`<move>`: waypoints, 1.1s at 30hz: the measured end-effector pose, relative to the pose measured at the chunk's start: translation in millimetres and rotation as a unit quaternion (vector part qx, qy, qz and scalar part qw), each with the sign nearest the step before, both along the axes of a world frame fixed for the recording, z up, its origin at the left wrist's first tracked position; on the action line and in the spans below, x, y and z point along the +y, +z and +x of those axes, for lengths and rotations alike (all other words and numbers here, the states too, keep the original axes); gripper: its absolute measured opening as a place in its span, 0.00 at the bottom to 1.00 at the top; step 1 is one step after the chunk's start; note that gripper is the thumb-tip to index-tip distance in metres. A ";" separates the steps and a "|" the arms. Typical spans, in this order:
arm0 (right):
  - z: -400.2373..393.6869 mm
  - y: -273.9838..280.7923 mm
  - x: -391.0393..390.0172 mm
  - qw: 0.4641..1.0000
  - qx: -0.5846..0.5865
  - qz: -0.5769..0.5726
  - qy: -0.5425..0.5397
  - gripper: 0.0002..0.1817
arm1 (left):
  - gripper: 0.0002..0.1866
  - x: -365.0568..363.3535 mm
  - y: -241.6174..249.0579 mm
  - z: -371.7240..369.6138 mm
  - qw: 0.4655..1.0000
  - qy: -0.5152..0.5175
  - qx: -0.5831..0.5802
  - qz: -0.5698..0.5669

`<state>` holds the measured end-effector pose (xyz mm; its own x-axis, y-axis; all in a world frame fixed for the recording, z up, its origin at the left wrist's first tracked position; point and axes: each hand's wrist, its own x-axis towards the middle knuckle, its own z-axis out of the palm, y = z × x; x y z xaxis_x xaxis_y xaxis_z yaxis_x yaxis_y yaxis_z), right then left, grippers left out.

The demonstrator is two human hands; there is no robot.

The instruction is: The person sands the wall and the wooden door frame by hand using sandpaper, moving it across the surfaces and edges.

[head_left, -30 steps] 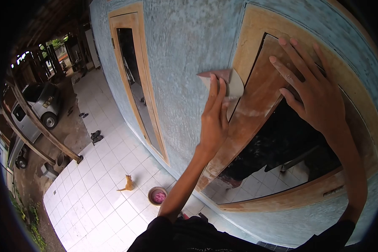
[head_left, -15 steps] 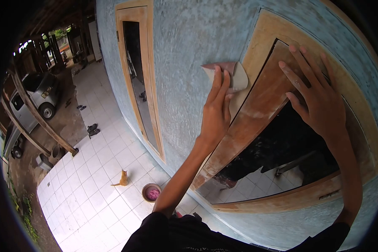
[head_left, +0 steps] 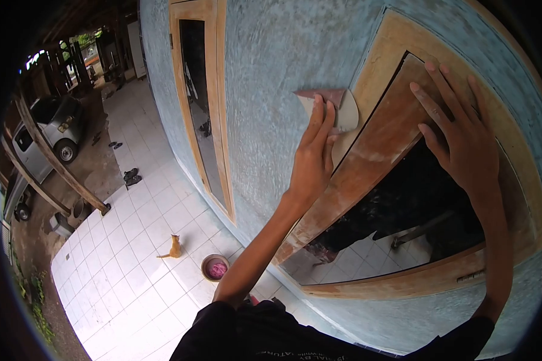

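My left hand [head_left: 310, 159] presses a folded sheet of sandpaper [head_left: 347, 110] under its fingers. The sheet has a reddish-brown side and a pale side, and it lies across the edge between the blue wall [head_left: 265, 114] and the bare wooden window frame [head_left: 392, 37]. Part of the sheet is hidden beneath the fingers. Spread flat, my right hand [head_left: 467, 141] rests on the upper part of the brown window sash [head_left: 382, 135], holding nothing. Pale dust shows on one of its fingers and on the sash.
Dark window glass [head_left: 403, 204] reflects floor tiles. A second narrow window [head_left: 220, 108] stands left. On the white tiled floor [head_left: 126, 265] are an orange cat [head_left: 175, 247], a bowl [head_left: 206, 272] with pink contents and black shoes [head_left: 132, 176]. Wooden posts [head_left: 57, 156] and a silver vehicle [head_left: 42, 135] stand beyond.
The camera view has shifted slightly. My left hand keeps the sandpaper at nearly the same place on the frame edge, and my right hand stays spread on the sash.
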<state>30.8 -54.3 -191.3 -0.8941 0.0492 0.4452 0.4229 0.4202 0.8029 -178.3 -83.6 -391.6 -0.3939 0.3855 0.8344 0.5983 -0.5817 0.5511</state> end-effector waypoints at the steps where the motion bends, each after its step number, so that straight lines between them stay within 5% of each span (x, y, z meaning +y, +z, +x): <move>1: 0.0 -0.5 0.5 1.000 0.003 -0.003 -0.002 0.32 | 0.33 -2.0 -5.2 2.6 1.000 -0.005 0.002 -0.017; 4: 0.2 -1.9 1.3 1.000 0.020 0.006 -0.001 0.30 | 0.27 -4.2 -16.3 5.1 1.000 0.008 0.017 -0.001; 33: -3.4 -31.7 1.2 0.967 0.242 0.056 -0.055 0.29 | 0.27 9.5 27.2 -18.5 0.999 0.007 0.044 0.013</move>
<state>27.3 -53.1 -222.9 -0.5723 0.0593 0.8179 0.7972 0.2740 0.5380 -196.8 -74.0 -364.4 -0.3232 0.3588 0.8757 0.6526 -0.5856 0.4808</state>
